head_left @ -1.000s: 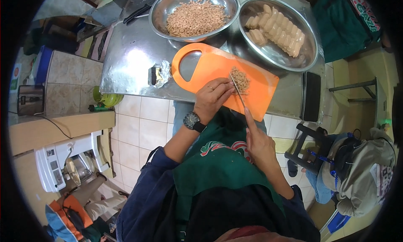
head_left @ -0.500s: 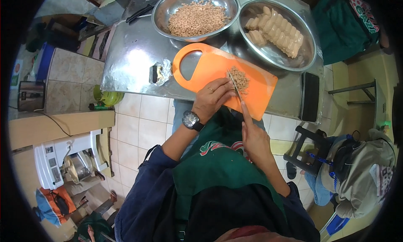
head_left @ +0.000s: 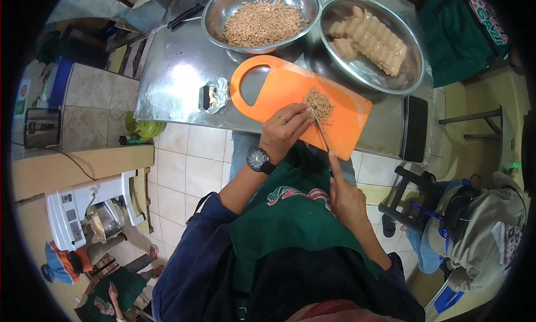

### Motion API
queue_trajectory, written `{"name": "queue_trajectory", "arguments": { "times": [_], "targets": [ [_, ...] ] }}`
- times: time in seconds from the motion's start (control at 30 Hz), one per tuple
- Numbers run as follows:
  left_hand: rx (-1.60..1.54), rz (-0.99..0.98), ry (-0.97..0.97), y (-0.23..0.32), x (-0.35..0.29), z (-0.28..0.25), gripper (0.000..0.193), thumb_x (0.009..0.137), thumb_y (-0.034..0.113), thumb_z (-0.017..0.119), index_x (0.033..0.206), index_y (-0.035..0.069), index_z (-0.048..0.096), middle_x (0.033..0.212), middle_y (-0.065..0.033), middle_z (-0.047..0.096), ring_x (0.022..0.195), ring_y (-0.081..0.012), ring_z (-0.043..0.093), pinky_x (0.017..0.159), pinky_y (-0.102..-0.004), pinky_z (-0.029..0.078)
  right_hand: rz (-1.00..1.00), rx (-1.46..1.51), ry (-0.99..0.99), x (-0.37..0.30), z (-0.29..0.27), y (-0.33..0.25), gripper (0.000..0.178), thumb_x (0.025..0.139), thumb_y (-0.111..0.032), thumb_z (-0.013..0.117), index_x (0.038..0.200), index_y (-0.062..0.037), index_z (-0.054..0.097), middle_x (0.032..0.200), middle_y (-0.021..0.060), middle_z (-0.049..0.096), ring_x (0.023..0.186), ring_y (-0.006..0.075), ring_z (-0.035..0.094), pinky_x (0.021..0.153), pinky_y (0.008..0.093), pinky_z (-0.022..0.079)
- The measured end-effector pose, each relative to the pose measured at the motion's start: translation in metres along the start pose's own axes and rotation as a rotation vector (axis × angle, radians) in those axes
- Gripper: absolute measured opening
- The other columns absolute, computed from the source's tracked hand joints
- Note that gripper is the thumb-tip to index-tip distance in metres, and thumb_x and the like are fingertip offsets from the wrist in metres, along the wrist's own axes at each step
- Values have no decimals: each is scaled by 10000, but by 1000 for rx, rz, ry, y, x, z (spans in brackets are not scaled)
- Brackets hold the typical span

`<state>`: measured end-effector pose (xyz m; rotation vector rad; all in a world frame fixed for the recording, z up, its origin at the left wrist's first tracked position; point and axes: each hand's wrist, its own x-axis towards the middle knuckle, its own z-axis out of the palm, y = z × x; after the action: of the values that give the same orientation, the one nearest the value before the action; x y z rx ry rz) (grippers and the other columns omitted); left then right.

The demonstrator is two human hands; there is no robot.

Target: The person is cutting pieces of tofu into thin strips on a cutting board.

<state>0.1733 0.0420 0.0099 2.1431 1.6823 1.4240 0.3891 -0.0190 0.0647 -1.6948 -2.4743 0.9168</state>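
Observation:
On an orange cutting board lies a small pile of chopped light-brown pieces, perhaps sausage. My left hand, wearing a ring and a black watch, has its fingers bunched at the pile's near-left side, beside the blade. Whatever lies under those fingertips is hidden. My right hand is closed around the handle of a knife, index finger stretched along it. The blade slants up and left across the pile, its tip close to my left fingertips.
A steel bowl of chopped pieces and another steel bowl of pale-brown sausages stand behind the board. A dark phone lies right; crumpled foil lies left. Another knife's black handle is back left. A person is at lower left.
My right hand and the knife have drawn back slightly toward me and to the right. My left hand has shifted a little to the right. The person at lower left shows more.

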Motion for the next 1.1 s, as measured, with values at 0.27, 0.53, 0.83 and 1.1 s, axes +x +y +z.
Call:
{"name": "queue_trajectory", "arguments": {
  "times": [0.27, 0.53, 0.83, 1.1],
  "targets": [
    [-13, -29, 0, 0, -1, 1, 226, 763, 51, 768, 982, 22, 717, 1013, -92, 690, 897, -231, 678, 751, -319, 557, -33, 49, 63, 9, 8, 1, 678, 948, -173, 536, 1536, -278, 216, 648, 197, 610, 587, 409, 621, 555, 541, 479],
    [-125, -104, -36, -2, -4, 0, 198, 789, 48, 760, 972, 4, 699, 1048, -101, 665, 875, -213, 679, 728, -295, 561, -88, 81, 114, 4, -10, 12, 627, 953, -165, 527, 1520, -258, 277, 663, 169, 611, 587, 361, 627, 567, 491, 499],
    [-130, 23, -81, -10, 8, -1, 174, 793, 59, 759, 931, -9, 678, 1026, -95, 656, 829, -213, 685, 711, -288, 565, -139, -91, 85, 25, -36, 8, 609, 955, -188, 538, 1507, -292, 302, 697, 144, 619, 589, 345, 631, 579, 487, 512],
    [-65, 58, -61, -18, -6, -1, 156, 835, 96, 693, 966, 32, 638, 1019, -88, 617, 913, -231, 652, 777, -340, 551, -84, -152, 0, 34, -34, -9, 635, 952, -141, 520, 1518, -289, 272, 740, 207, 640, 679, 401, 633, 629, 492, 488]
  ]
}}
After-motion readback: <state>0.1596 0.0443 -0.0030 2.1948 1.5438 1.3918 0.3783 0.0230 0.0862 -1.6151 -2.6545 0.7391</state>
